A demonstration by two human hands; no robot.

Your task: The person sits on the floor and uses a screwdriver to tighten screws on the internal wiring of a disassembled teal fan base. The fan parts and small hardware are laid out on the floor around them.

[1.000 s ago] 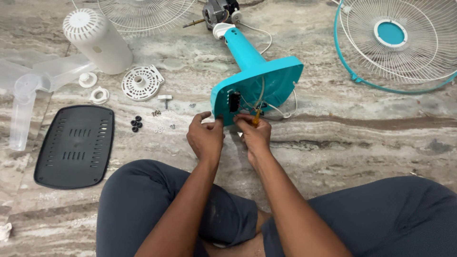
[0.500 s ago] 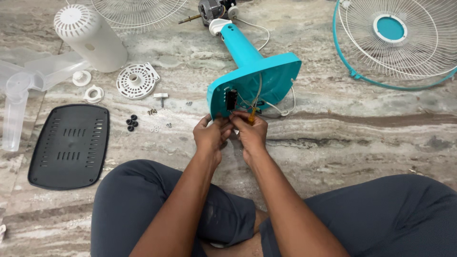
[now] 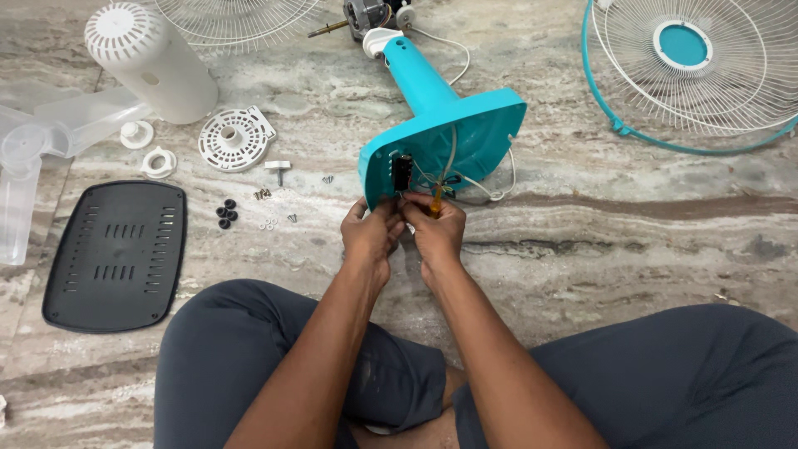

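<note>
Over the last second your two hands have closed in on the underside of the teal fan base, which lies tipped on its side on the stone floor. Your left hand now pinches at the wiring beside the black switch block; your right hand is curled shut around an orange-handled tool (tip hidden). Screws and the black base plate haven't been touched. The work has narrowed to the wiring.

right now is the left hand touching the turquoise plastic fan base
Touching. The head view shows the left hand with its fingers pressed against the lower edge of the turquoise plastic fan base, no gap visible.
</note>
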